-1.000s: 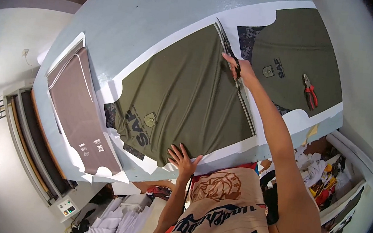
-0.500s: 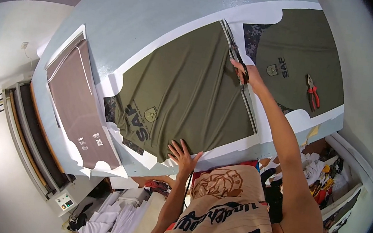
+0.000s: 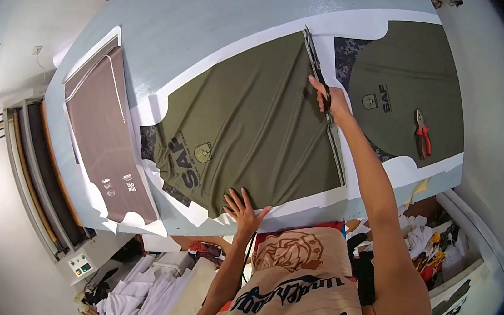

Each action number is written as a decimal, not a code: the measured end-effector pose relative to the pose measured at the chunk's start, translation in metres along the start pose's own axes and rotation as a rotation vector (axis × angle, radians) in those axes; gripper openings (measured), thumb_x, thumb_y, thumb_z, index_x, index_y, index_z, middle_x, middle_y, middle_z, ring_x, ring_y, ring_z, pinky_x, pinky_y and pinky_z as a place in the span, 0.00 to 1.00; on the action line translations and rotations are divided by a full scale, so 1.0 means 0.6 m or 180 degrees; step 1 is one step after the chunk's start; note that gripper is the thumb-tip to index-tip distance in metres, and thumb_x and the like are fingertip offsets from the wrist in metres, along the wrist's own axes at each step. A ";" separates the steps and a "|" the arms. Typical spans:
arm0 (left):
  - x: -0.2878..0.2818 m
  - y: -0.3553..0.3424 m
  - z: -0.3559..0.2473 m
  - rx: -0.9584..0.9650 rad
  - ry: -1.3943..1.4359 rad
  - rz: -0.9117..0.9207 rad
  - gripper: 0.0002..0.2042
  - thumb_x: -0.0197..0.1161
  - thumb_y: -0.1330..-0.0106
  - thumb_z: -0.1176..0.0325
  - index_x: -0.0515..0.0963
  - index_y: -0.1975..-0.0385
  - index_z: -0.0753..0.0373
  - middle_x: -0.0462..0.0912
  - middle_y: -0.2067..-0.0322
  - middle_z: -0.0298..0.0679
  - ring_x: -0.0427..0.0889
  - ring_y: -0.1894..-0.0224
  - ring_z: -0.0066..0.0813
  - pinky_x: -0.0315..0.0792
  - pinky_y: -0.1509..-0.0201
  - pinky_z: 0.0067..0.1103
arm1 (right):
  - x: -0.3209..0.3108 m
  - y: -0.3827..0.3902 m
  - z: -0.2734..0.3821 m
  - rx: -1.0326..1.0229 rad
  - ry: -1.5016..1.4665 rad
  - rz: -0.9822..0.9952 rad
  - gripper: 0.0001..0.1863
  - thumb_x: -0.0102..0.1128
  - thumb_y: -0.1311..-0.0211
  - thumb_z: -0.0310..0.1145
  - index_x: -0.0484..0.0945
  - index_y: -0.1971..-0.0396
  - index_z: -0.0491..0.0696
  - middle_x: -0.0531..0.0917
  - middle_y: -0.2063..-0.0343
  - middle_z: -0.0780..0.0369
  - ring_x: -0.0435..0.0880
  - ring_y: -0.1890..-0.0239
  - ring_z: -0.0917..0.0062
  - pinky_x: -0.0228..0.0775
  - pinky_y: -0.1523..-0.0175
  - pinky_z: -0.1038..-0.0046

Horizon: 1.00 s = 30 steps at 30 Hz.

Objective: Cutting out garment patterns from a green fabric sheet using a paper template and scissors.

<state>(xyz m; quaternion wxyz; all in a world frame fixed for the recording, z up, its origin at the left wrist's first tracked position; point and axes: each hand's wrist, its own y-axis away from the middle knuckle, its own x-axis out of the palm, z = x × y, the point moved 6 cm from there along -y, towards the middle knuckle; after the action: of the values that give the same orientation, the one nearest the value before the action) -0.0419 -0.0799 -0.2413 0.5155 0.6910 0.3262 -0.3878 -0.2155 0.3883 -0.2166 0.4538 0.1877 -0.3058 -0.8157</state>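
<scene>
In my right hand [image 3: 333, 101] is a pair of long dark scissors [image 3: 313, 50]. My fingers are closed round its handles, and the blades point away from me along the right edge of an olive green fabric panel [image 3: 263, 115]. Wrinkles run through this panel, which has dark print and a patterned corner at its left end. My left hand [image 3: 246, 213] rests with fingers spread on the panel's near edge. White paper [image 3: 157, 107] lies under the fabric and shows along its borders. The scissors' lower parts are partly hidden by my right hand.
Right of the cut edge lies another olive panel [image 3: 413, 76], bearing red-handled pliers [image 3: 422, 138]. Brown printed fabric [image 3: 101, 126] lies on the left of the pale table [image 3: 233, 4]. A roller machine [image 3: 43, 163] stands at left. White cloth [image 3: 141, 289] is piled below.
The whole view has shifted slightly. My right hand still grips the scissors at the panel's right edge, its thumb a little altered. My left hand stays on the near edge.
</scene>
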 end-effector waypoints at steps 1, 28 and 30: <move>-0.001 0.000 -0.001 0.0000 0.0009 -0.0013 0.63 0.65 0.43 0.24 0.42 0.18 0.61 0.30 0.21 0.64 0.27 0.20 0.71 0.28 0.29 0.73 | 0.001 -0.001 -0.001 0.0032 -0.0088 0.0108 0.34 0.75 0.48 0.67 0.71 0.86 0.53 0.73 0.86 0.68 0.73 0.84 0.81 0.66 0.74 0.76; -0.011 -0.001 -0.009 0.0116 0.0226 -0.0201 0.63 0.65 0.43 0.24 0.43 0.19 0.62 0.29 0.21 0.65 0.26 0.21 0.74 0.29 0.31 0.74 | 0.011 -0.073 0.072 -0.0111 0.0052 0.0010 0.32 0.77 0.47 0.65 0.71 0.86 0.55 0.73 0.86 0.68 0.72 0.84 0.82 0.64 0.75 0.75; 0.004 0.002 -0.030 0.0163 0.0331 -0.0125 0.63 0.65 0.42 0.24 0.42 0.18 0.61 0.29 0.21 0.65 0.26 0.21 0.74 0.30 0.32 0.75 | -0.024 -0.079 0.061 -0.0294 0.0218 -0.0170 0.31 0.78 0.47 0.62 0.72 0.85 0.53 0.73 0.86 0.68 0.72 0.85 0.82 0.64 0.77 0.75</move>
<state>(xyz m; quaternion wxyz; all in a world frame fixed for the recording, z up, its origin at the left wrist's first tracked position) -0.0362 -0.0628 -0.2395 0.4723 0.7166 0.3560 -0.3696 -0.2591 0.4316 -0.2204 0.4503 0.2025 -0.2470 -0.8338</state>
